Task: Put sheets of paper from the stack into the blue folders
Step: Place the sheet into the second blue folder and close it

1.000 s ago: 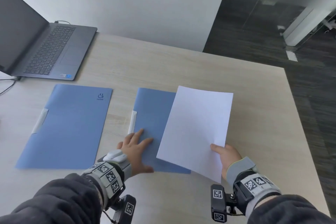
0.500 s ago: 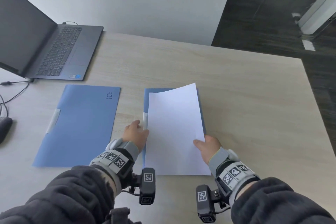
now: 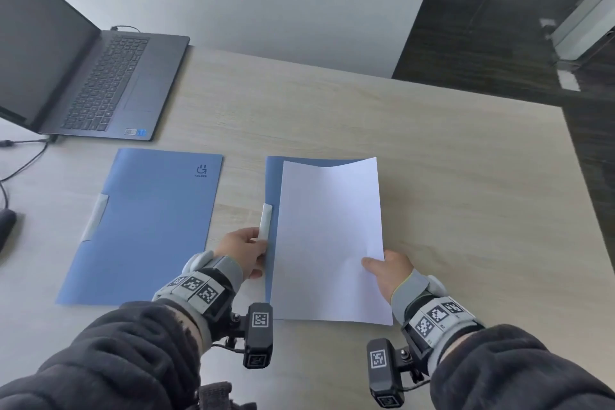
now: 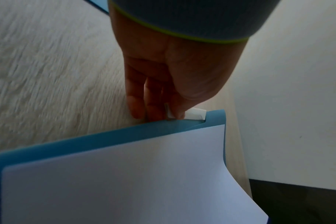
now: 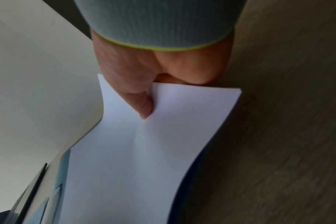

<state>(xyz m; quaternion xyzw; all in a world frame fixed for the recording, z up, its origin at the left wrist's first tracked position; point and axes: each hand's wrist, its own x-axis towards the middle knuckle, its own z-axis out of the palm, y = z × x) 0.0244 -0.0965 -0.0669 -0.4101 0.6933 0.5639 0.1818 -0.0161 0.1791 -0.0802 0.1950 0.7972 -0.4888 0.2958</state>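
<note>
Two blue folders lie on the wooden table. The left folder (image 3: 146,226) is closed and untouched. White paper (image 3: 329,236) covers most of the right folder (image 3: 273,183), leaving only its spine strip and top edge showing. My left hand (image 3: 263,245) pinches the white clip (image 3: 266,221) on that spine; in the left wrist view its fingertips (image 4: 153,112) press on the clip (image 4: 195,113). My right hand (image 3: 372,265) pinches the paper's right edge, with the thumb (image 5: 144,106) on top of the paper (image 5: 134,166) and the fingers hidden beneath. The paper's far end curls upward.
An open laptop (image 3: 100,83) stands at the back left, with a cable (image 3: 23,160) and a dark mouse (image 3: 5,223) at the left edge. The table's right edge (image 3: 582,176) drops to dark floor. Bare wood lies right of the paper.
My right hand has swung the paper left until it lies square over the right folder. My left hand has left the folder's cover and taken hold of the spine clip.
</note>
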